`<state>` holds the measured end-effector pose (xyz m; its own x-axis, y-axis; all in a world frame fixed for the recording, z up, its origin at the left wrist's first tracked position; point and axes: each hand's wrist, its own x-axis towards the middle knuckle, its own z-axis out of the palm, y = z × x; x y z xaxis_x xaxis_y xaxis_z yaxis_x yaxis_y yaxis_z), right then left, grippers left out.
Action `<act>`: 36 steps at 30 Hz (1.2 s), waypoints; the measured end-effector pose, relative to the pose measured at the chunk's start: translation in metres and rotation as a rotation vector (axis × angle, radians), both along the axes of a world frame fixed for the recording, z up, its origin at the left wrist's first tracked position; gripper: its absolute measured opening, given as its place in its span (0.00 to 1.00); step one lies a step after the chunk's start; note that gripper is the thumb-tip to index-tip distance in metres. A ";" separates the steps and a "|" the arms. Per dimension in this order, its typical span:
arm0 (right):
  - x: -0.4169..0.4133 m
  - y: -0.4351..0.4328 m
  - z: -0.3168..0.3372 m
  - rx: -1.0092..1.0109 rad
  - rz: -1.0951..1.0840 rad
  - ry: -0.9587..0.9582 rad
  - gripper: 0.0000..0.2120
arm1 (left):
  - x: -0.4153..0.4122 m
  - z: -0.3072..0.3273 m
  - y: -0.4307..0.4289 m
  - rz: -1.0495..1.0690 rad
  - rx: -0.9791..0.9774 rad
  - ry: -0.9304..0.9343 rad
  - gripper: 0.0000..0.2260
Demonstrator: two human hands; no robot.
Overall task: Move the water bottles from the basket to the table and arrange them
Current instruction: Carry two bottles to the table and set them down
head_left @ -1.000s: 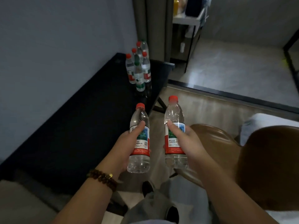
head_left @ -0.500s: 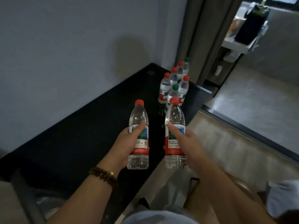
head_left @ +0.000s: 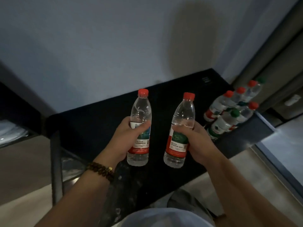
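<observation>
My left hand (head_left: 129,138) grips a clear water bottle (head_left: 141,112) with a red cap and a red-green label, held upright above the black table (head_left: 91,128). My right hand (head_left: 200,140) grips a second red-capped bottle (head_left: 183,115), tilted slightly right, also above the table. At the table's far right end stands a cluster of several bottles (head_left: 229,108), most with red caps, two with green caps. The basket is out of view.
A grey wall (head_left: 114,46) runs along the table's far side. A dark shelf edge (head_left: 19,112) lies at the left. A curtain and a door frame (head_left: 278,63) stand behind the cluster. Pale floor (head_left: 246,169) shows to the right of the table.
I have stepped up to the table, and both held bottles now hang over its top instead of beside its edge. The bottle cluster has shifted to the right of the view.
</observation>
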<state>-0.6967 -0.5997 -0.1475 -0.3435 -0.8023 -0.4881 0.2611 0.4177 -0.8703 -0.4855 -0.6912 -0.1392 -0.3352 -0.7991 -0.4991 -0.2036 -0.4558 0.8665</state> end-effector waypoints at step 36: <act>-0.241 -0.124 0.007 0.012 0.935 0.962 0.21 | -0.229 -0.028 -0.019 -0.109 -0.362 -0.515 0.24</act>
